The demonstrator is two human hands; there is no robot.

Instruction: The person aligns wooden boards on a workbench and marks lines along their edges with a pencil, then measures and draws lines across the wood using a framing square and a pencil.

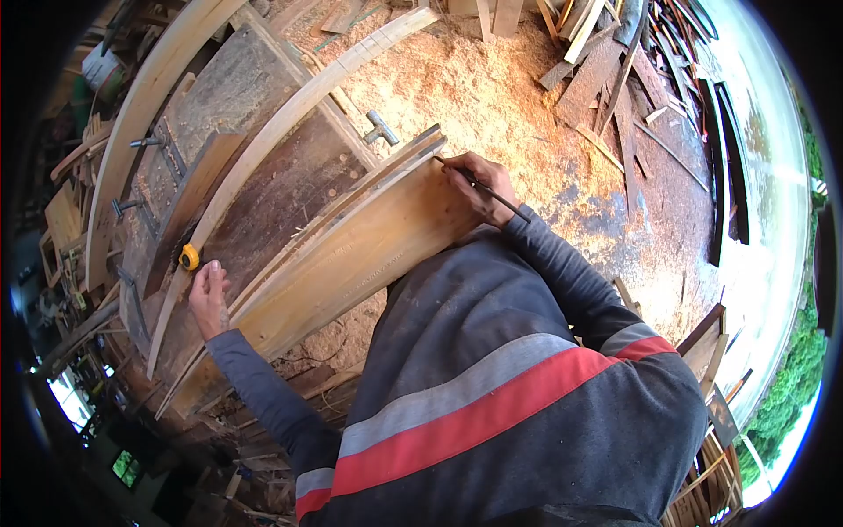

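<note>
A wide pale board stands on edge along the near side of the workbench, between me and the bench. At its far right end my right hand is closed round a thin dark stick-like tool, whose tip points at the board's top edge. My left hand is over the left part of the bench, fingers curled together; whether something small is between them is hidden. Just above it, a yellow tape measure rests on a long curved wooden strip.
Clamps sit on the workbench. Another curved plank lies at the left. Sawdust covers the floor beyond. Wood scraps are piled at the upper right, and more timber leans at the lower right.
</note>
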